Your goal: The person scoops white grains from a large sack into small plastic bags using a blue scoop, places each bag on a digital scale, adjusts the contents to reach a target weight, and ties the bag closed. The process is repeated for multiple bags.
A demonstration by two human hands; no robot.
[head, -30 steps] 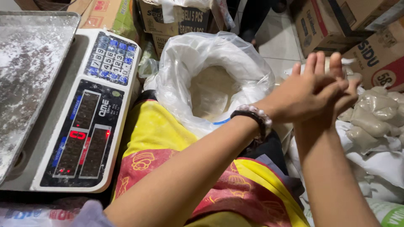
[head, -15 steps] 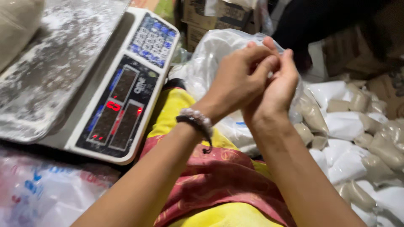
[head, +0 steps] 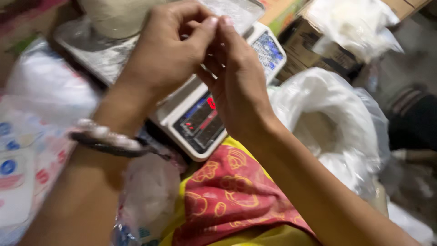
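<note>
Both hands meet fingertip to fingertip, left hand (head: 168, 54) and right hand (head: 236, 86) pinched closed, on what I cannot tell; since earlier they hang over the one digital scale (head: 200, 118) instead of the one open white sack (head: 332, 114).

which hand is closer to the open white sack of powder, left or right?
Right. The right hand is raised over the scale, on the side toward the white sack. The left hand presses against it from the far side, above the scale tray.
</note>
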